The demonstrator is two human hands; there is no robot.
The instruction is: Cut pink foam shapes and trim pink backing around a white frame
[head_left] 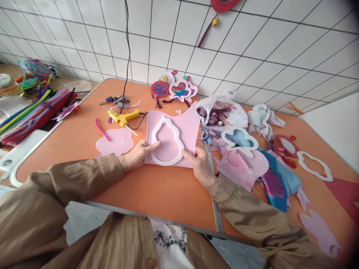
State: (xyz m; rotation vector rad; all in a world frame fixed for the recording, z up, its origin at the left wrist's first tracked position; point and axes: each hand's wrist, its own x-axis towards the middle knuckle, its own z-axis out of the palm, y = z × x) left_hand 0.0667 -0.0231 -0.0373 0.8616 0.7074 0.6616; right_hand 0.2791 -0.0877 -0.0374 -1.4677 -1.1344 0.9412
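Pipe cleaners (pixel 42 116) fill the left edge of the frame, then a yellow glue gun (pixel 122 117). At centre, the left hand (pixel 136 154) grips the left edge of a pink sheet (pixel 191 130), thumb pressing a white gourd-shaped outline (pixel 168 163). That outline lies between the hands, long axis running up the frame; both are about equally near. Below, orange tabletop (pixel 157 190) stretches to its near edge. The right hand (pixel 202 166) grasps the sheet's lower right corner; a white cloud-shaped outline (pixel 254 140) and scraps crowd beyond it.
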